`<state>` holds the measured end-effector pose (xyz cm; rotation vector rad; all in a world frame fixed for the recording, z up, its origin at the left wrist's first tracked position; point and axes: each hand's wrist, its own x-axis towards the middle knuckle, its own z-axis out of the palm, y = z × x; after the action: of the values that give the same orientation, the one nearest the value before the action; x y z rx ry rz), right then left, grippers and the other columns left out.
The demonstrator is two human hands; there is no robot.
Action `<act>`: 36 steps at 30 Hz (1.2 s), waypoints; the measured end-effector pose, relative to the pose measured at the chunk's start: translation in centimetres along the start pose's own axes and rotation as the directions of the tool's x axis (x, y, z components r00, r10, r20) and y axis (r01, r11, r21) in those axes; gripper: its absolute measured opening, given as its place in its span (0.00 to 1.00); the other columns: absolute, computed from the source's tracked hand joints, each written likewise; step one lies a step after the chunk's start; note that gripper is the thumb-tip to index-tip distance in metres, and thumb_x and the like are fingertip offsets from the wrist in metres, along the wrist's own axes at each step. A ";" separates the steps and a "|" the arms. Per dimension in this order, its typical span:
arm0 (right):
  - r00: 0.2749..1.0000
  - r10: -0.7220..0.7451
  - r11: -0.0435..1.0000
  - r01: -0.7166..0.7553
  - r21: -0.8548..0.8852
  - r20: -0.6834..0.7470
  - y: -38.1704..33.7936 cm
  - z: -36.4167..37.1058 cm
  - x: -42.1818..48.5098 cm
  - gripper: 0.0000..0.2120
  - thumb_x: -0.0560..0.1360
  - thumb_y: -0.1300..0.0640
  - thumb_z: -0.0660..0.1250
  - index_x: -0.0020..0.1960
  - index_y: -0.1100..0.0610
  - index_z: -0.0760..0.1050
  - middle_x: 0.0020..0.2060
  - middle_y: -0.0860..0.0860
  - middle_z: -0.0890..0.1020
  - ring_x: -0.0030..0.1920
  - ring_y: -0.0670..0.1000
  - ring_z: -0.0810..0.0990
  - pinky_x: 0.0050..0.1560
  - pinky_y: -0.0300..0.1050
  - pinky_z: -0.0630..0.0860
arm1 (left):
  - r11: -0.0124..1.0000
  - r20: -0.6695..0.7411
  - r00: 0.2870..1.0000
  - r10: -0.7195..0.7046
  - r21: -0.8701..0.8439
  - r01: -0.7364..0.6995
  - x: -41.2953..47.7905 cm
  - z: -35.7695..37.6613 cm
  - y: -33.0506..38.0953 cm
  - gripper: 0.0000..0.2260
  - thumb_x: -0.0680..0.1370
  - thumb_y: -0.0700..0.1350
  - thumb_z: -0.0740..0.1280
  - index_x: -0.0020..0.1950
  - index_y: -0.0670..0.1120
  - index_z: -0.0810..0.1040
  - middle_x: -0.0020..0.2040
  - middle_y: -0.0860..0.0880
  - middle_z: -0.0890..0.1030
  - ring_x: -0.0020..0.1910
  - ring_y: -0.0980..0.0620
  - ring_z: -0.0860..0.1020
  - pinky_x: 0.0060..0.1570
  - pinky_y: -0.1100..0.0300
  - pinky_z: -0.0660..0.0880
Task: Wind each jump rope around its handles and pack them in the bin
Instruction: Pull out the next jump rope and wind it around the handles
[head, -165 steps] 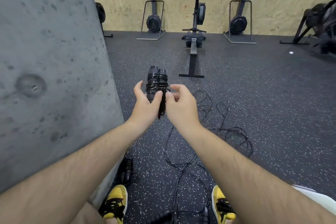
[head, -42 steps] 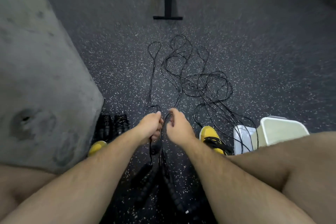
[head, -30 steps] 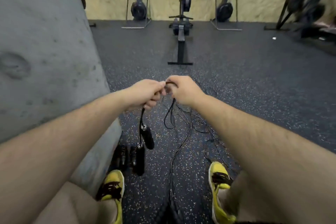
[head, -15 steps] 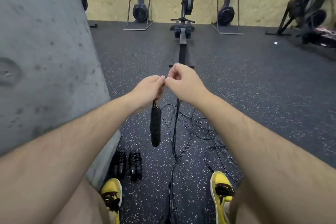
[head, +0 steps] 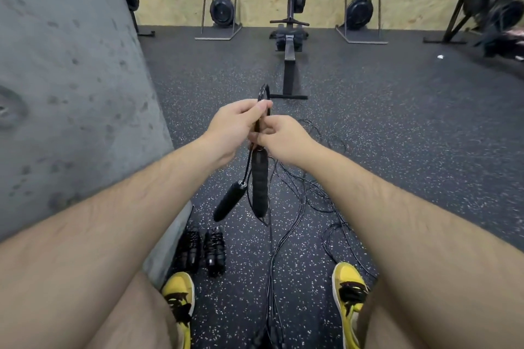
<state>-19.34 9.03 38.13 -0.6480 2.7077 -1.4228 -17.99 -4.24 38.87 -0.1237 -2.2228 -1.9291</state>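
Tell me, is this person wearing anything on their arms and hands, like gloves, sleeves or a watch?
No. Both forearms are bare as far up as the picture shows, with visible hair and no sleeves. The left hand and right hand have no gloves, and no rings, watch or wristbands show. Lower down, the legs are bare, with yellow shoes laced in black.

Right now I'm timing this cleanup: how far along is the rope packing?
Done: two wound ropes lie on the floor by the left shoe. In hand: left hand and right hand hold a rope, its handles dangling unwound. Left: loose ropes on the floor; no bin in view.
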 end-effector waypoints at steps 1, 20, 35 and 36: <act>1.000 0.003 1.000 -0.003 0.011 -0.025 -0.1 -0.1 0.1 0.18 0.77 0.57 0.71 0.32 0.52 0.68 0.25 0.47 0.71 0.29 0.50 0.69 0.33 0.45 0.68 | 1.000 0.003 1.000 0.004 0.019 -0.004 0.2 -0.3 -0.2 0.10 0.82 0.52 0.65 0.53 0.51 0.85 0.46 0.52 0.84 0.47 0.55 0.80 0.50 0.59 0.75; 0.970 0.224 0.933 -0.185 0.308 -0.097 2.4 -4.3 -0.2 0.11 0.76 0.56 0.73 0.43 0.65 0.79 0.35 0.56 0.80 0.35 0.54 0.79 0.40 0.52 0.81 | 0.974 0.174 0.981 -0.090 0.222 0.051 -1.0 0.2 -2.1 0.08 0.84 0.45 0.64 0.45 0.48 0.75 0.42 0.46 0.78 0.39 0.52 0.75 0.41 0.55 0.76; 0.952 0.284 0.764 -0.297 0.573 0.115 1.5 -3.9 -1.2 0.05 0.79 0.69 0.65 0.50 0.71 0.78 0.41 0.60 0.83 0.41 0.53 0.83 0.39 0.38 0.82 | 0.976 0.201 0.978 -0.056 0.219 0.011 -0.7 1.8 -2.1 0.10 0.81 0.60 0.63 0.54 0.58 0.80 0.47 0.53 0.84 0.46 0.56 0.79 0.57 0.54 0.74; 0.950 0.290 0.754 -0.303 0.583 0.119 1.2 -3.9 -1.2 0.04 0.78 0.72 0.64 0.48 0.70 0.78 0.43 0.62 0.83 0.42 0.54 0.84 0.40 0.39 0.83 | 0.970 0.208 0.976 -0.067 0.241 0.015 -0.8 1.6 -2.1 0.12 0.79 0.62 0.65 0.53 0.56 0.80 0.46 0.55 0.84 0.46 0.57 0.79 0.57 0.55 0.74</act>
<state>-19.43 13.17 39.21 -0.1709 2.0109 -1.9900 -17.78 -2.91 36.49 -0.2637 -2.5976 -1.7217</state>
